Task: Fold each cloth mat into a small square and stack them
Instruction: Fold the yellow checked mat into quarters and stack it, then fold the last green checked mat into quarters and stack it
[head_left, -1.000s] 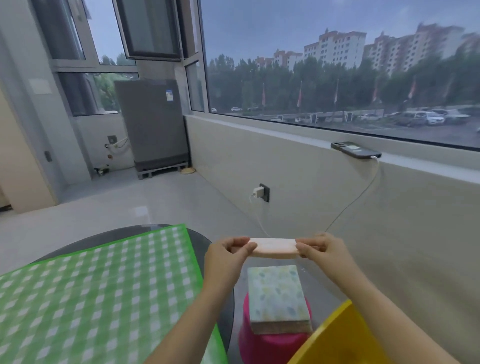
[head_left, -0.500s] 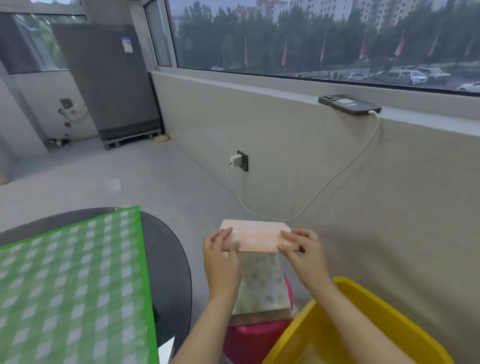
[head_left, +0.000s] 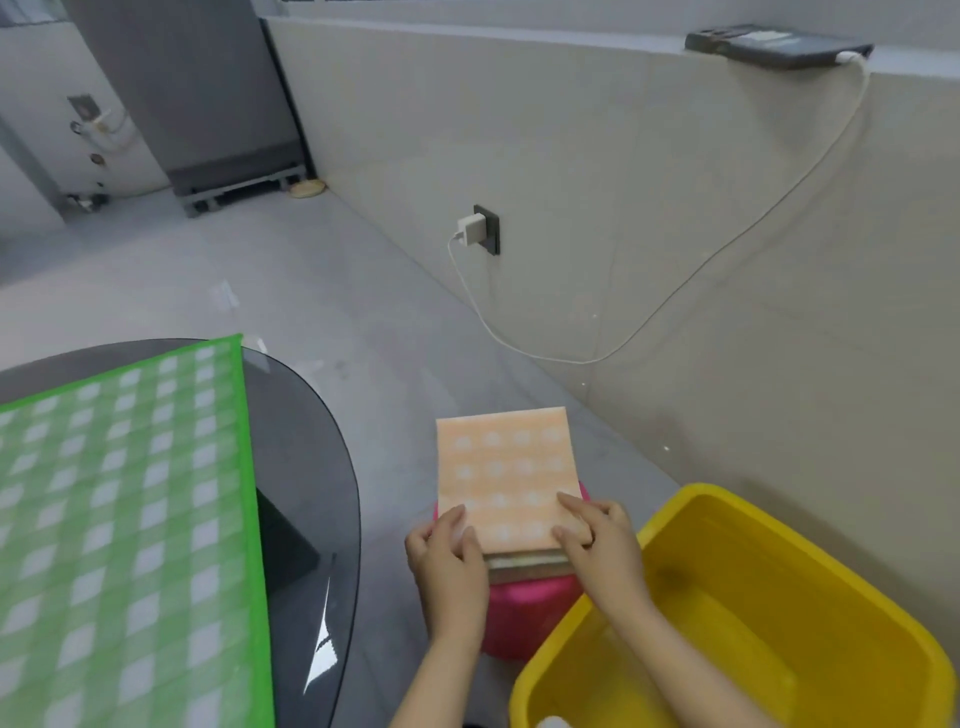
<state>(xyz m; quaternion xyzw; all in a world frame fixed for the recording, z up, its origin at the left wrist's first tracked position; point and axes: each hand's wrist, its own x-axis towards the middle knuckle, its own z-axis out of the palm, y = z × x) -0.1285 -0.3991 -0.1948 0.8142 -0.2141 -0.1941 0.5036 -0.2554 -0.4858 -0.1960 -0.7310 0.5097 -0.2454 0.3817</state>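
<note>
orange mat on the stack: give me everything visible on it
The orange mat is a folded cloth with a grid of pale dots, squarish, lying flat as the top layer of a stack of folded mats on a pink stool. Its far edge overhangs the stool toward the wall. The left hand and right hand grip its near corners, fingers on top. Layers beneath show only as edges.

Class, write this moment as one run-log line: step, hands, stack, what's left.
step: stacking | left hand, right hand: holding orange mat | stack: on pink stool | left: green checked mat unfolded
</note>
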